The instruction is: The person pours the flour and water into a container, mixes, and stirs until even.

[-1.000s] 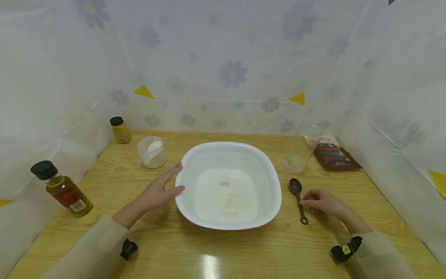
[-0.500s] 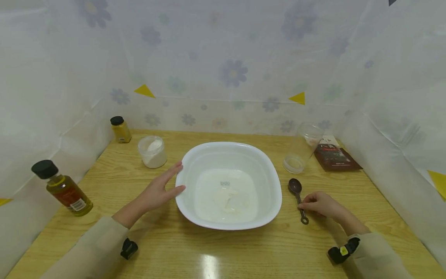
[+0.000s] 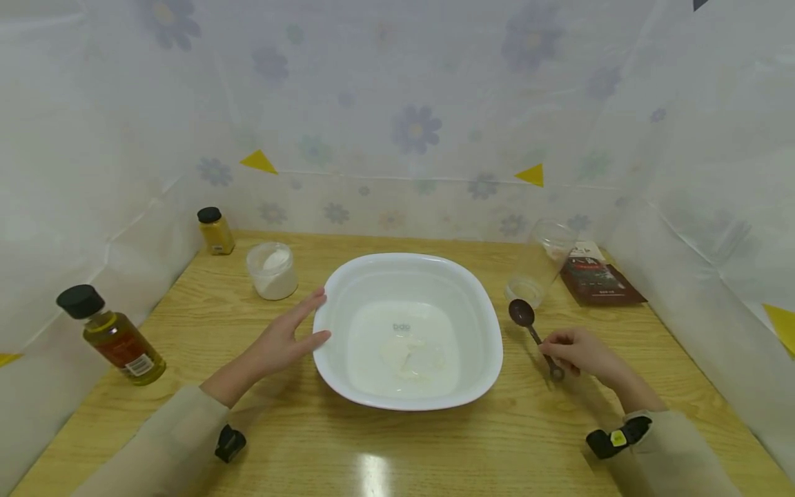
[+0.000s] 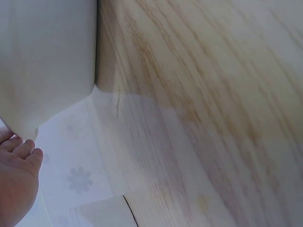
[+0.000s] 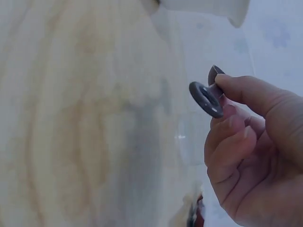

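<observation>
In the head view a wide white basin [image 3: 406, 402] has a shallow layer of milky white stuff in its bottom. The left hand [image 3: 282, 345] rests on its left rim, thumb and forefinger spread over the edge. From the left wrist view, the other fingertips [image 4: 23, 149] lie under the rim. To the right of the basin the right hand [image 3: 580, 352] pinches a dark brown measuring spoon [image 3: 522, 313] by its handle, bowl pointing away. The right wrist view shows the handle's ring end [image 5: 206, 100] by the thumb, off the table.
A clear empty-looking cup [image 3: 540, 266] stands just beyond the spoon, near a brown packet [image 3: 599, 281]. On the left are a clear jar of white powder [image 3: 273, 273], a yellow black-capped jar [image 3: 216, 233] and an oil bottle [image 3: 121, 345]. Plastic sheeting [image 3: 373, 103] walls the table.
The right hand has taken hold of the spoon's handle and raised it off the table, its bowl swinging slightly left and away. The left hand and the basin stay put.
</observation>
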Motion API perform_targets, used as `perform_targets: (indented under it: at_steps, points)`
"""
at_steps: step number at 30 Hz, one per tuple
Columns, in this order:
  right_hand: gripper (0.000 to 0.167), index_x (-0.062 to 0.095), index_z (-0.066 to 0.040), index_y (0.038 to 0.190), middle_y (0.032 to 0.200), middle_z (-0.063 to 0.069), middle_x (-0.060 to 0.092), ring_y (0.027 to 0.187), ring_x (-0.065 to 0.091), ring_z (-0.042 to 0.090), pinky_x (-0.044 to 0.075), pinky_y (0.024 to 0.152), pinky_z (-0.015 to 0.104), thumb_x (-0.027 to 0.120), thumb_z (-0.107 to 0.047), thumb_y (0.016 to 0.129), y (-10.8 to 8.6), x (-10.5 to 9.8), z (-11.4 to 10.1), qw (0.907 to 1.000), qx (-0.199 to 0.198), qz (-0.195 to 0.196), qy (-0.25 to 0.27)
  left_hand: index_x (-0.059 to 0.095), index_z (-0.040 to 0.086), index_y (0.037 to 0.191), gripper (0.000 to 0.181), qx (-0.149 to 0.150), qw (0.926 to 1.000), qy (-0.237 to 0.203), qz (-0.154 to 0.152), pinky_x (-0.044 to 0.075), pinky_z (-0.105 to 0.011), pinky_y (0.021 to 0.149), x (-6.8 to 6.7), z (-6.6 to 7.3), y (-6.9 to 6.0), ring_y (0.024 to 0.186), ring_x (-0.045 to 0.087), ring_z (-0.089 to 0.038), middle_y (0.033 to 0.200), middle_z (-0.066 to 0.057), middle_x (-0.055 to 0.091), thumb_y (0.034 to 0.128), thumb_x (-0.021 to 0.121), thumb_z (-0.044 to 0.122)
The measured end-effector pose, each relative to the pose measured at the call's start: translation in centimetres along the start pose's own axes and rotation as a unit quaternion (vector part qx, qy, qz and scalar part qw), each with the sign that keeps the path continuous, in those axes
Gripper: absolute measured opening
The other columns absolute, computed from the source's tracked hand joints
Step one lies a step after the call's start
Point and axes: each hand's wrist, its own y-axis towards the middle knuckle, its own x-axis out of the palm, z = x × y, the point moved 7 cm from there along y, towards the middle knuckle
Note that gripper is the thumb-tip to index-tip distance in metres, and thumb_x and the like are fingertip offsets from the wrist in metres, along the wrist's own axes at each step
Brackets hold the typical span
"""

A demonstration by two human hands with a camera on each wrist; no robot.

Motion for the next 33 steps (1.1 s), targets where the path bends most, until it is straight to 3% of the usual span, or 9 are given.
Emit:
perform_targets:
  at_steps: [8, 15, 20, 28, 33]
  points:
    - [0.035, 0.061, 0.008, 0.101, 0.058, 0.002, 0.042, 0.045, 0.038, 0.015, 0.040, 0.045, 0.033, 0.057, -0.026, 0.093, 0.4, -1.8, -3.1, 0.9987, -0.014, 0.048, 0.010, 0.029, 0.005, 0.144, 0.069, -0.002, 1.0000, 0.002, 0.001, 0.021, -0.051, 0.105, 0.0, -0.1, 0.0, 0.135, 0.018, -0.028, 0.151, -0.007, 0.020, 0.0901, 0.060, 0.035]
    - [0.035, 0.065, 0.001, 0.102, 0.069, 0.007, 0.049, 0.055, 0.045, 0.021, 0.043, 0.049, 0.033, 0.060, -0.031, 0.091, 1.4, -2.8, -6.5, 0.9956, -0.036, 0.076, -0.040, 0.029, 0.005, 0.144, 0.068, 0.001, 1.0000, 0.003, 0.003, 0.021, -0.051, 0.105, -0.1, 0.0, 0.0, 0.136, 0.018, -0.028, 0.150, -0.008, 0.020, 0.0904, 0.059, 0.035]
    - [0.032, 0.065, -0.001, 0.099, 0.076, 0.012, 0.054, 0.061, 0.048, 0.023, 0.045, 0.054, 0.035, 0.060, -0.032, 0.090, 2.6, -2.3, -8.9, 0.9958, -0.056, 0.058, -0.042, 0.029, 0.004, 0.144, 0.069, 0.000, 1.0000, -0.001, 0.002, 0.021, -0.051, 0.105, -0.1, 0.0, 0.0, 0.136, 0.018, -0.028, 0.150, -0.008, 0.019, 0.0901, 0.060, 0.034]
    - [0.031, 0.062, 0.002, 0.097, 0.067, 0.010, 0.046, 0.057, 0.041, 0.020, 0.041, 0.052, 0.035, 0.059, -0.028, 0.092, 4.6, 0.3, -11.6, 0.9973, -0.073, 0.000, -0.001, 0.029, 0.004, 0.144, 0.070, -0.006, 1.0000, 0.000, 0.003, 0.021, -0.050, 0.105, -0.1, 0.1, 0.0, 0.135, 0.018, -0.028, 0.150, -0.008, 0.020, 0.0897, 0.060, 0.035]
    - [0.036, 0.062, 0.004, 0.100, 0.070, 0.013, 0.054, 0.056, 0.046, 0.020, 0.044, 0.048, 0.033, 0.059, -0.031, 0.091, 5.9, 1.9, -12.9, 0.9974, -0.070, -0.011, -0.015, 0.029, 0.005, 0.144, 0.070, -0.011, 0.9999, -0.003, 0.002, 0.020, -0.051, 0.105, 0.0, 0.1, 0.0, 0.136, 0.018, -0.028, 0.151, -0.007, 0.019, 0.0896, 0.060, 0.036]
